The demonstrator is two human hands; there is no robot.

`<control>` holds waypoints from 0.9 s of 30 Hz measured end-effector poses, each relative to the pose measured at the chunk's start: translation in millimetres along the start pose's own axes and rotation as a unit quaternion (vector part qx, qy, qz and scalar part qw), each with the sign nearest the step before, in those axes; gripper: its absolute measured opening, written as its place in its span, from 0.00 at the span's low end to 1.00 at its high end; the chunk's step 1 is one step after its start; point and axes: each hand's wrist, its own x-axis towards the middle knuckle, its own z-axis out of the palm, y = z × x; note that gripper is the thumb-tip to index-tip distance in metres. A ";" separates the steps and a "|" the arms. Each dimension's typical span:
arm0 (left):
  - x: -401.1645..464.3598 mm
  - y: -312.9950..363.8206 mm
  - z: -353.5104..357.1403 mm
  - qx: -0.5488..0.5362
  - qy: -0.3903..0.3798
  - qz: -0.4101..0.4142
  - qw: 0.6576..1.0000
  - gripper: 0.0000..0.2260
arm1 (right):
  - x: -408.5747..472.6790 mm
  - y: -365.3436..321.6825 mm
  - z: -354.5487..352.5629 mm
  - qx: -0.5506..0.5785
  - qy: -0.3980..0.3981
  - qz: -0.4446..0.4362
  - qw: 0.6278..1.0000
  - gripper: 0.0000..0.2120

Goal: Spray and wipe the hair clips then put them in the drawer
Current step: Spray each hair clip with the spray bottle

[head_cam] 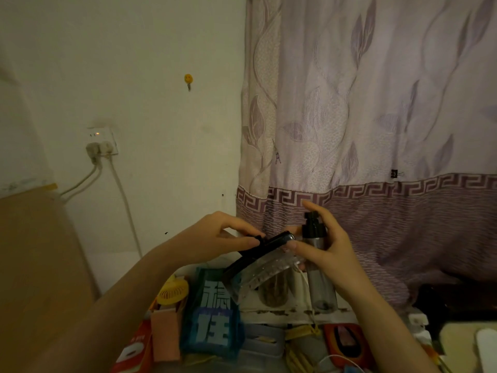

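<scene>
A large claw hair clip (258, 267), black along the top with clear toothed jaws, is held up in front of me. My left hand (217, 238) pinches its black handle end between thumb and fingers. My right hand (322, 246) grips a grey spray bottle (320, 267) with a black pump top, index finger raised over the nozzle, which points left at the clip. The bottle stands upright just right of the clip. No drawer is in view.
Below the hands a cluttered surface holds a blue cloth with white characters (212, 313), a yellow mini fan (172, 292), a jar (273, 290), a pink cloth (165, 335) and cables. A curtain (376, 117) hangs behind; plugs sit in a wall socket (100, 145).
</scene>
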 end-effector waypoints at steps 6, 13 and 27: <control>-3.1 -8.3 11.2 -0.084 0.072 0.008 0.994 0.09 | 0.1 -3.4 0.4 0.014 0.051 -0.005 0.999 0.37; -6.1 -11.9 14.7 -0.117 0.200 0.027 0.972 0.10 | -4.8 -4.4 -2.7 0.011 0.085 -0.042 0.995 0.36; -11.3 -18.8 28.1 -0.189 0.294 0.008 0.937 0.08 | -16.5 -0.6 17.6 -0.122 0.076 -0.127 0.981 0.12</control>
